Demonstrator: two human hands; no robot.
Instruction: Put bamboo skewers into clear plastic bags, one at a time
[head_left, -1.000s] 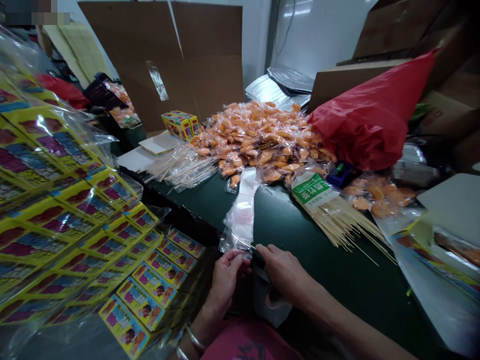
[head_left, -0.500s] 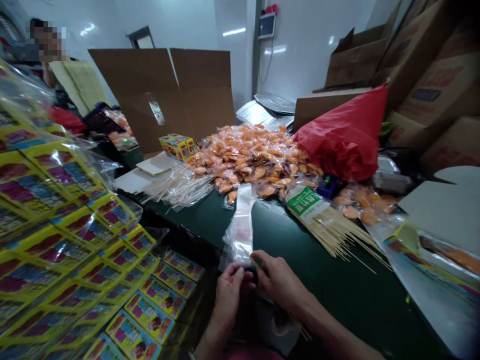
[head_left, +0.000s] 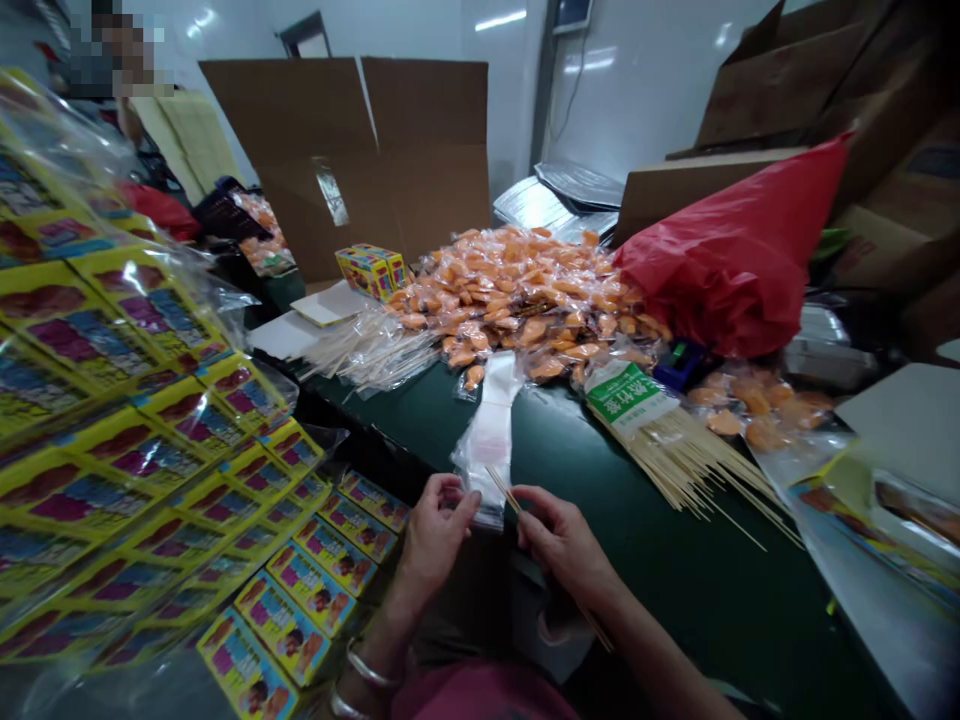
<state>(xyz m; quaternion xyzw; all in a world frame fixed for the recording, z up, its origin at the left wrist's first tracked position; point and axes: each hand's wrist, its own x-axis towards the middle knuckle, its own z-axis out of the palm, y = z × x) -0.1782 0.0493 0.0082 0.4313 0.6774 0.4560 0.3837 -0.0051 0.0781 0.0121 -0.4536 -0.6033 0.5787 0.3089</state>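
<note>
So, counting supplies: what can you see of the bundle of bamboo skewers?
The bundle of bamboo skewers lies flat on the dark green table top, its pale wooden sticks fanning loosely toward the lower right. Their upper end is wrapped in a green-and-white label printed with Chinese characters. That end lies beside the wrapped orange pieces. Neither the left hand nor the right hand touches it.

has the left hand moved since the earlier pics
Yes, it has moved forward: the left hand sat just below the lower end of the clear plastic bag and now lies beside that end, on its left.
</note>
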